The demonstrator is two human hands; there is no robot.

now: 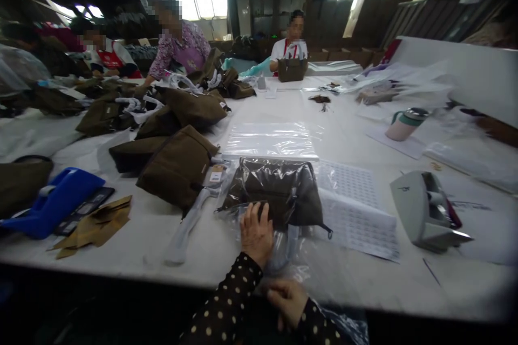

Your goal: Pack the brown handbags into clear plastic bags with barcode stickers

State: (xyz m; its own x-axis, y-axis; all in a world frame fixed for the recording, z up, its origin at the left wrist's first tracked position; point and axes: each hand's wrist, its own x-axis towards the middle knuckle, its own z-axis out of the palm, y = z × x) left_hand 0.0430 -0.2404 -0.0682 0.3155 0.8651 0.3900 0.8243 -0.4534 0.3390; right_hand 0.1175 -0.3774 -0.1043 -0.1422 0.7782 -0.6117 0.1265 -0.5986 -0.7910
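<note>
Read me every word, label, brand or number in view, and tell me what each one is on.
Nothing is readable.
Tag: what looks like a barcode, too small.
Printed paper: rows of print, too small.
Grey dispenser: a dark mark, illegible.
Red apron: pale marking, blurred.

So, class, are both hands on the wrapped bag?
No: the left hand rests on the wrapped bag; the right hand is by the table edge.

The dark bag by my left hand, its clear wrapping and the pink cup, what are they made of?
Dark bag: probably fabric, matte beneath the shine, softly creased. Clear wrapping: glossy plastic film, see-through with bright wrinkles. Pink cup: smooth metal or plastic, unclear which; its grey lid looks metallic.
</note>
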